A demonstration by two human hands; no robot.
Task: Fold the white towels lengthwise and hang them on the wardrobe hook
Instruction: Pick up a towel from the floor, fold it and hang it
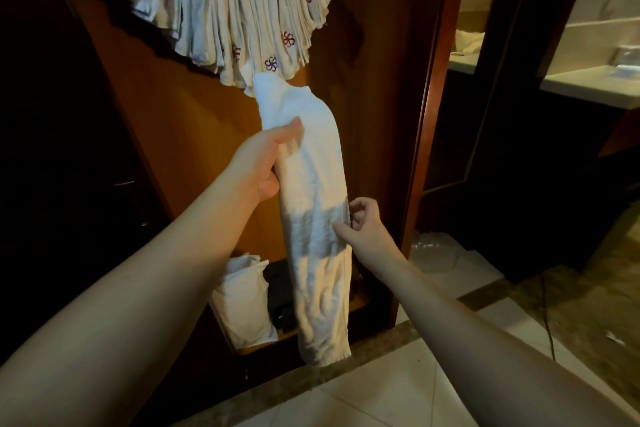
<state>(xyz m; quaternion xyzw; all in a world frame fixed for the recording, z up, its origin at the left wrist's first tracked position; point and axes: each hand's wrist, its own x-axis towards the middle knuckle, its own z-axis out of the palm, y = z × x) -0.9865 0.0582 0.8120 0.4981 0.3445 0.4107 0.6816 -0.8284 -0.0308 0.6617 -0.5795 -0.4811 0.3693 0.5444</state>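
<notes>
My left grip (266, 163) clenches the white towel (311, 218) near its top; my right grip (360, 225) pinches its edge lower down. Soft, light, floppy: I'd hold high, below the hung towels (235, 0).

Hung towels (235, 7) crowd the wardrobe's top (pillow (242, 302) below); bare back panel (194, 135) between.

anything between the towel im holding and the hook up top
Yes: the bunch of hung towels fans out directly above the folded towel held by the left hand. The hook itself is not visible.
</notes>
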